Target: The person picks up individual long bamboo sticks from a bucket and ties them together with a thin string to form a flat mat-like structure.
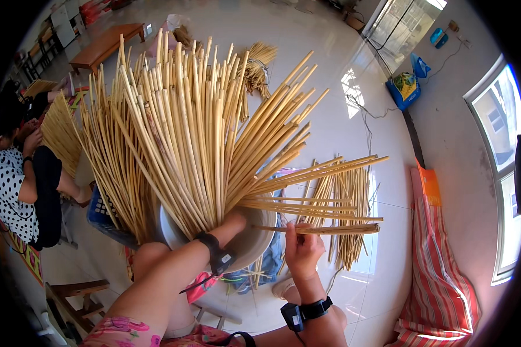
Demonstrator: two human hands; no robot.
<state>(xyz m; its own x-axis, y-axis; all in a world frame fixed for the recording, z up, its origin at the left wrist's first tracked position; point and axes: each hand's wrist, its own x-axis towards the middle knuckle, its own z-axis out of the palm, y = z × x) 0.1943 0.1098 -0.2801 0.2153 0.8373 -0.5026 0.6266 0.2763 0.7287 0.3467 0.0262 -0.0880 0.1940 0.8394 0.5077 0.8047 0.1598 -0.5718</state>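
Note:
A large fanned bundle of straw-coloured stalks [200, 127] stands in a pale round bucket [255, 248] between my knees. My left hand [233, 226] is at the base of the bundle, inside the bucket's rim, its fingers hidden behind stalks. To the right, my right hand [304, 250] is closed with thumb and forefinger on a few dry stalks [344, 229]. Those lie nearly level, pointing right, below other stalks leaning out of the bucket. Dark bands with small boxes circle both my wrists.
More stalks [350, 196] lie on the tiled floor at right. A blue basket [111, 217] with stalks stands left of the bucket. A seated person [23, 179] is at far left by a stalk panel [63, 133]. Striped red cloth [437, 272] lies along the right wall.

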